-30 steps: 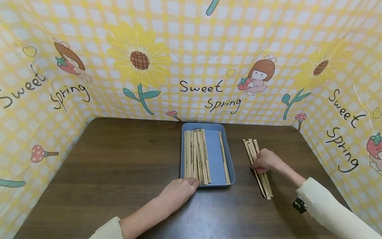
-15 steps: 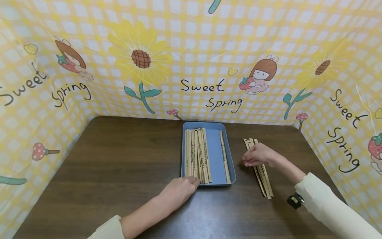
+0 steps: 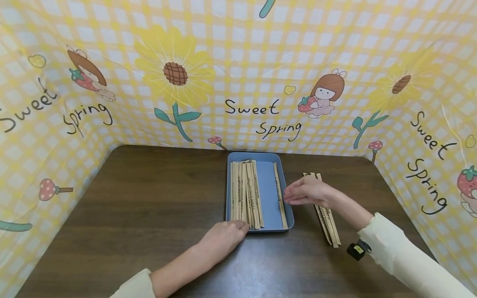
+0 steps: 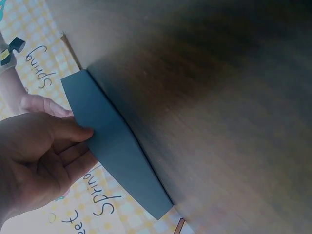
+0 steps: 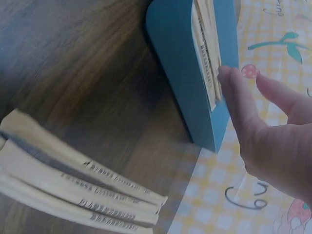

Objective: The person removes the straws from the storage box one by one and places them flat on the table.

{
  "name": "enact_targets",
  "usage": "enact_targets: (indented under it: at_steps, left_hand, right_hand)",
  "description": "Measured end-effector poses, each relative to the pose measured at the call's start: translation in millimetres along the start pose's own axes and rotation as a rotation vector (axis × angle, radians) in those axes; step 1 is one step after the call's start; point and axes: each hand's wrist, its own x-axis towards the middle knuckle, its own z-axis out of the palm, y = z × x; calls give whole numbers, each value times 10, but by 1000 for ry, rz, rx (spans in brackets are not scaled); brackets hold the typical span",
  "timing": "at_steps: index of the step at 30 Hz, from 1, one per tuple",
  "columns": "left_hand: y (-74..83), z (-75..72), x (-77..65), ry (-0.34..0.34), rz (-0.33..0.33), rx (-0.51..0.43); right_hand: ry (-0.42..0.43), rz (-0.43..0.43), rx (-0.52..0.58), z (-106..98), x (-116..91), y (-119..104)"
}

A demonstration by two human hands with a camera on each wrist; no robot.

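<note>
A blue tray [image 3: 269,198] holds several slim sticks in printed kraft-paper sleeves [image 3: 246,194] along its left side. One more paper-sleeved stick [image 3: 278,186] lies along the right wall. My left hand [image 3: 226,236] grips the near rim at the left corner; in the left wrist view its thumb [image 4: 78,131] presses the outer wall, fingers behind the rim. Over the tray's right edge, my right hand [image 3: 310,191] reaches with straight fingers close to the single stick, its thumb held apart in the right wrist view. Nothing shows in its fingers.
To the tray's right, a loose bunch of paper-sleeved sticks [image 3: 328,227] lies on the dark wooden table [image 3: 156,194], partly under the right hand. A yellow checked cloth [image 3: 208,25] with printed flowers encloses the back and sides.
My right hand has left the bunch of sticks on the table and moved left to the tray's right edge, fingers straightening. The left hand stays at the near rim.
</note>
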Motion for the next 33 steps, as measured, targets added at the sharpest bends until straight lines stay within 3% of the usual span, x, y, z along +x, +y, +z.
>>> enact_targets:
  at_steps: [15,23,33]
  left_hand:
    - [-4,22,4,-1,0,-18]
    - [-4,31,-8,56,7,-3]
    - [-4,24,-6,47,9,-6]
  right_hand:
    - [41,44,-71,305,139,-84]
    - [41,63,-77,388,211,-117]
    - [75,73,-137,450,309,-86]
